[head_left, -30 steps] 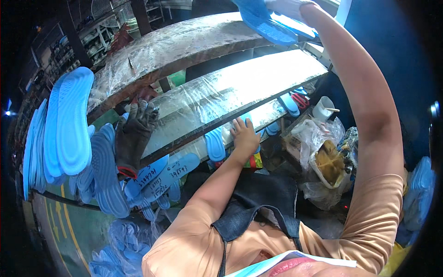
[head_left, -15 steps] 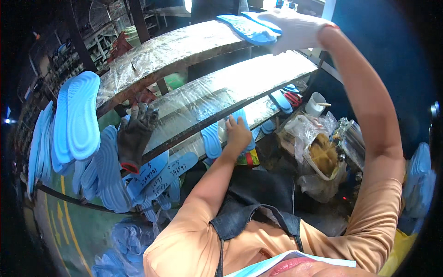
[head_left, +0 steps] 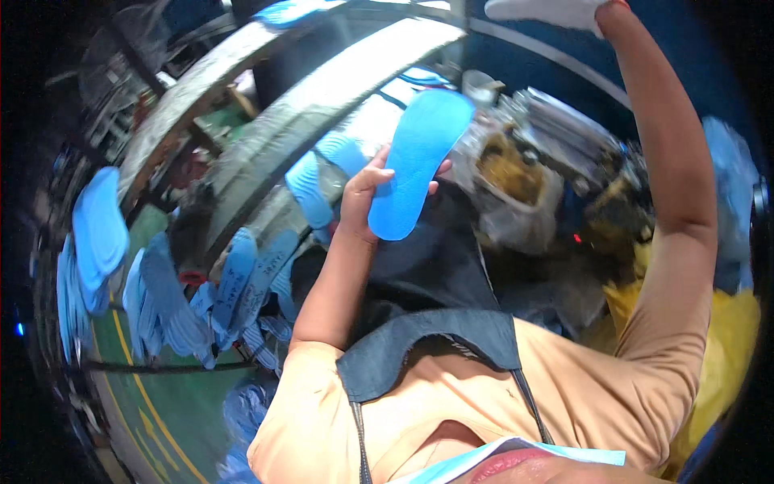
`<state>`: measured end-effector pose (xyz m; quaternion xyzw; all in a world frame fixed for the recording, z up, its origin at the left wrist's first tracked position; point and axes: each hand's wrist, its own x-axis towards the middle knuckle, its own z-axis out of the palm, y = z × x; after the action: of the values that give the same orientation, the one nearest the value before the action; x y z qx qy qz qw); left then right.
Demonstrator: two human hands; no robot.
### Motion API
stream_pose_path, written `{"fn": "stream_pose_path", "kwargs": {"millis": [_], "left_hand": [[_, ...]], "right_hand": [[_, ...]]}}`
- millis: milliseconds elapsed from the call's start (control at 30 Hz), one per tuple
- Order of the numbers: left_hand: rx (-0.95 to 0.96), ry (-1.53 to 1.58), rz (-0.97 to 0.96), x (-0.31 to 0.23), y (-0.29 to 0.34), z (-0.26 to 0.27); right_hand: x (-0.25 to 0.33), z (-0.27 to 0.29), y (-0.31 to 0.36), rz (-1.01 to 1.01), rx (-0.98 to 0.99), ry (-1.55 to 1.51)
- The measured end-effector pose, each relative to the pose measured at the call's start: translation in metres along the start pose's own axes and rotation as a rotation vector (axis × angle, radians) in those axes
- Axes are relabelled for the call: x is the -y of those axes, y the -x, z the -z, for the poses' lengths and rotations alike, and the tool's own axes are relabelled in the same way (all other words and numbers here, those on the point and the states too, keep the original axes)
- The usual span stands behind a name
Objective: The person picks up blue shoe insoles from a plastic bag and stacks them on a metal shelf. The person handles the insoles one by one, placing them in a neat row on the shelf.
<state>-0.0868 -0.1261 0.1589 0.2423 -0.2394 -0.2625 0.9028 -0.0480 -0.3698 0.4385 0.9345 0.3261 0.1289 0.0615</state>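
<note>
My bare left hand (head_left: 360,194) grips a blue shoe insole (head_left: 423,161) by its edge, thumb on the smooth face, above my dark apron. Up at the top right edge, my right hand (head_left: 552,11) wears a white glove. Its visible fingers stretch out to the left with nothing seen in them; the frame cuts off part of the hand. More blue insoles (head_left: 306,189) lie on the lower shelf just left of my left hand. At the top edge, another blue insole (head_left: 294,10) rests on the upper shelf (head_left: 189,89).
Stacks of blue insoles (head_left: 101,230) stand at the left, near several marked insoles (head_left: 242,278) and a dark glove (head_left: 192,230). Right of centre are a plastic-lined container with brown contents (head_left: 512,169) and a white cup (head_left: 481,87). A yellow bag (head_left: 726,363) lies at the right.
My left hand has lifted an insole off the lower shelf and toward me. My right hand has come away from the insoles on the upper shelf. The whole view has shifted.
</note>
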Motion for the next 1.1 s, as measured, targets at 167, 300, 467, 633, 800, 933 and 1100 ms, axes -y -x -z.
{"fn": "stream_pose_path", "kwargs": {"millis": [167, 300, 467, 633, 800, 933, 1100], "left_hand": [[0.136, 0.181, 0.167, 0.074, -0.032, -0.075], [0.097, 0.342, 0.322, 0.121, -0.063, -0.075], [-0.19, 0.1, 0.481, 0.135, -0.088, -0.065], [-0.261, -0.521, 0.367, 0.126, -0.068, 0.009], [-0.549, -1.78, 0.072, 0.05, -0.034, 0.094], [-1.0, -2.251, 0.32, -0.002, 0.0, 0.14], [-1.415, -2.277, 0.203, -0.022, 0.046, 0.207]], "right_hand": [[-0.049, -0.001, 0.077, -0.188, 0.024, 0.1], [-0.056, -0.009, 0.102, -0.254, 0.16, 0.046], [-0.071, -0.052, 0.099, -0.283, 0.358, -0.012], [-0.116, -0.114, 0.101, -0.294, 0.211, -0.203], [-0.148, -0.141, 0.092, -0.496, 0.526, -0.573], [-0.159, -0.147, 0.085, -0.733, 0.635, -0.705], [-0.159, -0.155, 0.078, -0.633, 0.647, -0.553]]}}
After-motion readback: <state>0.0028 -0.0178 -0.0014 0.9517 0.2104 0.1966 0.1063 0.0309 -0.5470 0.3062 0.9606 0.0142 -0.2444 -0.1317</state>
